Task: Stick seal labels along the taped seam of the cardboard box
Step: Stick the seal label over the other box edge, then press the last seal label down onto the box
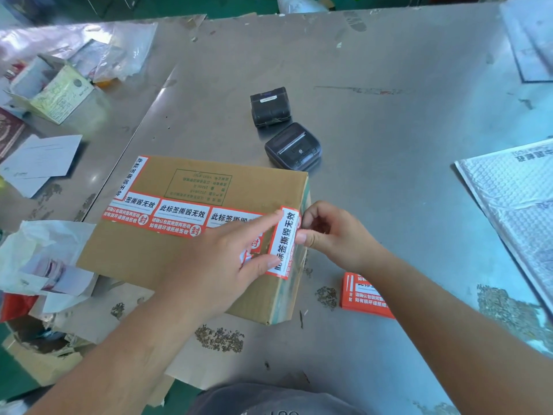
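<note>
A brown cardboard box (pixel 167 253) lies on the metal table, with a row of red-and-white seal labels (pixel 179 215) stuck along its taped seam and one more label (pixel 133 178) at its far left edge. A further seal label (pixel 284 241) stands crosswise at the box's right edge. My left hand (pixel 215 265) lies on the box top, its index finger and thumb pressing that label down. My right hand (pixel 329 232) pinches the label's right side between thumb and fingers at the box's edge.
A stack of red seal labels (pixel 363 295) lies right of the box. Two black label printers (pixel 270 106) (pixel 293 146) sit behind it. A bubble mailer (pixel 514 205) is at the right; bags, papers and cartons crowd the left. Brown crumbs dot the table.
</note>
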